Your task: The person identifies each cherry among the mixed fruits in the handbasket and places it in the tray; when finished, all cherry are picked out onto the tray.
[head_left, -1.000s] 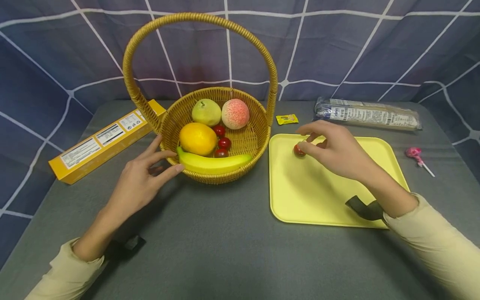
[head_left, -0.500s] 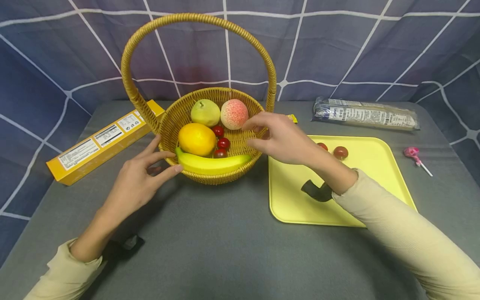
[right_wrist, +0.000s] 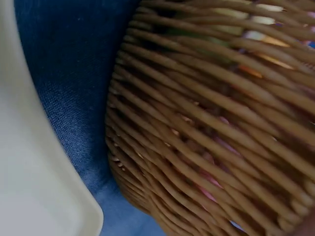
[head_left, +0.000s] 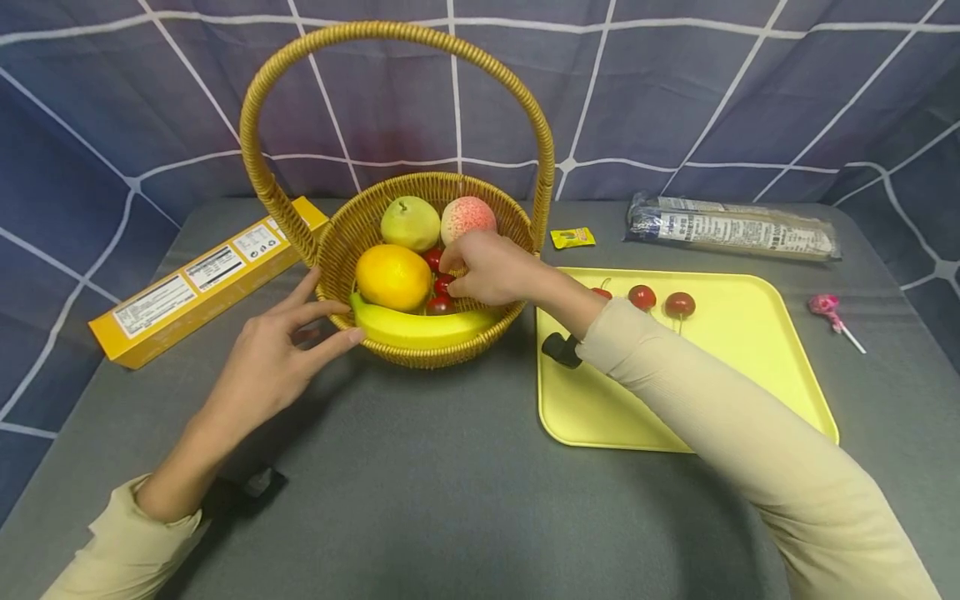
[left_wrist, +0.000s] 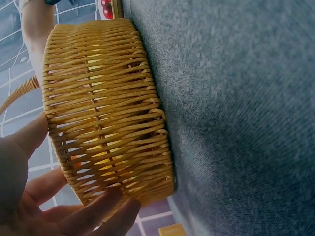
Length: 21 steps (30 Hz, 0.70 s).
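Note:
My left hand [head_left: 273, 358] rests its spread fingertips on the near left rim of the wicker basket [head_left: 435, 358]; in the left wrist view, fingers [left_wrist: 98, 209] lie along its outer wall. My right hand [head_left: 491, 267] reaches over the right rim into the basket, its bent fingertips beside the red cherries [head_left: 441, 305]. I cannot tell whether it holds a cherry. A banana [head_left: 420, 325], a yellow mango-like fruit [head_left: 393, 277], a green pear-like fruit [head_left: 410, 223] and a peach [head_left: 467, 217] lie around them. The right wrist view shows only basket wall and tray edge.
A yellow tray [head_left: 720, 400] right of the basket carries cherries [head_left: 680, 303], one partly behind the right sleeve. Behind it lie a small yellow packet [head_left: 573, 238] and a long wrapped package [head_left: 735, 229]. A pink lollipop [head_left: 827, 305] is far right, an orange box [head_left: 210, 283] left.
My right hand has moved left from a cherry on the tray, over the basket's right rim and down among the fruit. The left hand has stayed at the rim.

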Tool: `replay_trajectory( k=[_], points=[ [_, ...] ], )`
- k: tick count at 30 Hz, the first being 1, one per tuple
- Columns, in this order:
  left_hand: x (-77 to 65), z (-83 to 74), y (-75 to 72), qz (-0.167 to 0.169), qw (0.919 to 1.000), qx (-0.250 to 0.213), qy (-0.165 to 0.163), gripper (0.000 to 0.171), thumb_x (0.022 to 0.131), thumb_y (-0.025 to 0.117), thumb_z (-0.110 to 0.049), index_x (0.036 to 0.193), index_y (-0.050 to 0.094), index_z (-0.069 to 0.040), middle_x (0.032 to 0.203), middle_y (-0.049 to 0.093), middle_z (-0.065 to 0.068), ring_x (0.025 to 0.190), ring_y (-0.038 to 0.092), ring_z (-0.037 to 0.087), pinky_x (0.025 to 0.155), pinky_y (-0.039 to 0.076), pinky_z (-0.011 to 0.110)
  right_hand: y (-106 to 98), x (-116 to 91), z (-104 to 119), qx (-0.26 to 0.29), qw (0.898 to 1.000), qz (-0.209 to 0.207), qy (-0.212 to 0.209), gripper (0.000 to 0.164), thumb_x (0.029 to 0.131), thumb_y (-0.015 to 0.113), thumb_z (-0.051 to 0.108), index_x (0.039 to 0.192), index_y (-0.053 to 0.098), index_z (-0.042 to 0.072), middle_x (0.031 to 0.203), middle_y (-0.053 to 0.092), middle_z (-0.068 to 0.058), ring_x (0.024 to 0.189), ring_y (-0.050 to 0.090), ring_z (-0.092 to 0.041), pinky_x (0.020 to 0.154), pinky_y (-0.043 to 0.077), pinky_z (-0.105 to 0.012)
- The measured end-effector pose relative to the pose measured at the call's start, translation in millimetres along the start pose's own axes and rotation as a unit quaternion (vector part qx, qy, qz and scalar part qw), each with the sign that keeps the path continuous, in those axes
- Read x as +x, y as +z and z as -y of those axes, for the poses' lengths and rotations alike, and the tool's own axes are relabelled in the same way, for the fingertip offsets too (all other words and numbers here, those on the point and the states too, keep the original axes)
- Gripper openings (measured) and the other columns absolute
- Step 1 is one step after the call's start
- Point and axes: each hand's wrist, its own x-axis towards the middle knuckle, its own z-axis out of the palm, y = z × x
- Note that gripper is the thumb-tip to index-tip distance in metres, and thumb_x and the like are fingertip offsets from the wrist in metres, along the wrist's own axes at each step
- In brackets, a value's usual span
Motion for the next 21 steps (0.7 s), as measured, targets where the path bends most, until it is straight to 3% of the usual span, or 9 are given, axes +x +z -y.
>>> replay_trajectory(
  k=[5, 9, 12, 17, 21],
  points=[
    [-0.2, -0.4, -0.3, 0.003, 1.0, 0.004, -0.005, 0.039, 0.089, 0.074, -0.039, 0.118, 0.072, -0.013, 0.158, 0.029, 0.011, 0.108, 0.063, 0.042, 0.088, 0.049, 0.063, 5.2, 10.1, -2.8, -0.024, 0.999, 0.018, 0.02, 0.029, 0.089, 0.068, 0.011, 0.118, 0.069, 0.004, 0.11, 0.068, -0.008, 0.101, 0.06, -0.023, 0.094, 0.046, -0.035],
    [-0.4, -0.5, -0.7, 0.006, 0.9999, 0.009, -0.007, 0.04, 0.089, 0.074, -0.04, 0.118, 0.072, -0.012, 0.158, 0.029, 0.01, 0.124, 0.051, 0.045, 0.096, 0.04, 0.067, 8.5, 14.1, -4.2, -0.034, 0.999, 0.025, 0.019, 0.027, 0.089, 0.068, 0.011, 0.115, 0.069, 0.002, 0.105, 0.067, -0.01, 0.097, 0.059, -0.025, 0.091, 0.047, -0.036],
    [-0.5, -0.7, -0.8, 0.006, 0.9999, 0.01, -0.005, 0.04, 0.089, 0.074, -0.04, 0.118, 0.071, -0.012, 0.158, 0.029, 0.01, 0.122, 0.052, 0.043, 0.098, 0.037, 0.069, 10.2, 15.1, -4.3, -0.044, 0.999, 0.025, 0.017, 0.024, 0.089, 0.069, 0.011, 0.111, 0.068, 0.001, 0.102, 0.065, -0.01, 0.095, 0.057, -0.025, 0.089, 0.047, -0.036],
    [-1.0, -0.4, 0.0, 0.003, 1.0, 0.005, 0.0, 0.04, 0.09, 0.073, -0.039, 0.118, 0.071, -0.011, 0.158, 0.028, 0.01, 0.098, 0.054, 0.038, 0.093, 0.041, 0.065, 12.3, 15.0, -3.3, -0.054, 0.998, 0.013, 0.019, 0.019, 0.09, 0.071, 0.014, 0.104, 0.065, 0.003, 0.095, 0.061, -0.009, 0.089, 0.055, -0.025, 0.083, 0.046, -0.036],
    [-1.2, 0.4, 0.0, 0.003, 1.0, 0.003, -0.003, 0.039, 0.089, 0.074, -0.039, 0.118, 0.071, -0.011, 0.158, 0.029, 0.01, 0.111, 0.053, 0.039, 0.097, 0.038, 0.068, 13.4, 13.4, -2.5, -0.061, 0.998, 0.004, 0.015, 0.022, 0.09, 0.071, 0.016, 0.107, 0.065, 0.004, 0.098, 0.063, -0.007, 0.089, 0.056, -0.024, 0.085, 0.047, -0.036]
  ],
)
